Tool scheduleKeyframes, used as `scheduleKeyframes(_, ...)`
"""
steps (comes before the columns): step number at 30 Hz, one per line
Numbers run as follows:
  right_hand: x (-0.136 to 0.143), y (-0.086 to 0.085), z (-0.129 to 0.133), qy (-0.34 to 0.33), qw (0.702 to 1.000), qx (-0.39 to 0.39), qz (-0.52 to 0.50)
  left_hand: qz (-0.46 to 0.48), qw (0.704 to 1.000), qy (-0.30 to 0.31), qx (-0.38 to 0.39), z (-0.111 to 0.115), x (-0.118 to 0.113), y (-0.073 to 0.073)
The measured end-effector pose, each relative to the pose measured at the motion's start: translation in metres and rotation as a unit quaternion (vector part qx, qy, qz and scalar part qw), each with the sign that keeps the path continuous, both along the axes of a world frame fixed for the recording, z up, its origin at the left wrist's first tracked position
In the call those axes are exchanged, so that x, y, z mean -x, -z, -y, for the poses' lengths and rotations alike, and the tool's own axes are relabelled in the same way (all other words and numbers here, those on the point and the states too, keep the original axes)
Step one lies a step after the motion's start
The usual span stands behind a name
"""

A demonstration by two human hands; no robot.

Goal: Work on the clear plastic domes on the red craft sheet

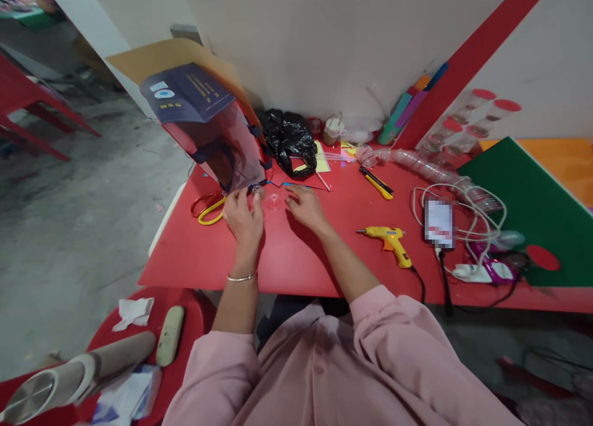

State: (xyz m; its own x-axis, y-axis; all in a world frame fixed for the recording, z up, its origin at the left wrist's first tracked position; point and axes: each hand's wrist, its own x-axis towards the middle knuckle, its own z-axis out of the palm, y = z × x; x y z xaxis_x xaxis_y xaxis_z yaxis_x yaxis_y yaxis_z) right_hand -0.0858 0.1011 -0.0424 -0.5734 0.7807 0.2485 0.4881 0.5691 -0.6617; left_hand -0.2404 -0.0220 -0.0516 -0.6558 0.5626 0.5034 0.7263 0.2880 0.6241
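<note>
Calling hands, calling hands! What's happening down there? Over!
Left hand: at small clear piece. Right hand: beside another clear piece, not touching it. Scissors handles close by left hand.

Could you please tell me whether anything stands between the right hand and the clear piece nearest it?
Nothing visible does: only a short stretch of red table shows between the grip of the right hand and the clear piece.

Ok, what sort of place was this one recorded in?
Probably a small craft workspace, though the pictures don't settle whether it's a workshop, a classroom or a home. A yellow pistol-shaped glue gun and a yellow-and-black utility knife lie on a smooth red tabletop.
</note>
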Motion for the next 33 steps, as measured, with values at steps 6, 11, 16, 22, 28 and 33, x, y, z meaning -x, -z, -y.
scheduleKeyframes(6,-0.004,-0.021,-0.042,0.071,0.992,-0.034,0.100,-0.040,0.993,0.111,-0.023,-0.020,-0.032,-0.009)
scheduleKeyframes(11,0.004,-0.021,-0.093,0.111,0.987,-0.020,0.112,-0.025,0.972,0.209,0.103,-0.063,-0.058,-0.028)
scheduleKeyframes(16,0.011,-0.019,-0.126,0.095,0.993,0.001,0.074,-0.032,0.942,0.233,0.238,-0.119,-0.061,-0.040)
scheduleKeyframes(22,0.001,-0.029,-0.150,0.029,0.998,0.048,0.035,-0.016,0.908,0.248,0.336,-0.171,-0.035,-0.041)
scheduleKeyframes(28,-0.034,-0.040,-0.177,0.139,0.979,0.143,0.048,-0.023,0.902,0.234,0.361,-0.191,-0.008,-0.042)
scheduleKeyframes(33,-0.049,-0.036,-0.182,0.185,0.950,0.252,0.009,-0.072,0.915,0.209,0.337,-0.194,-0.006,-0.043)
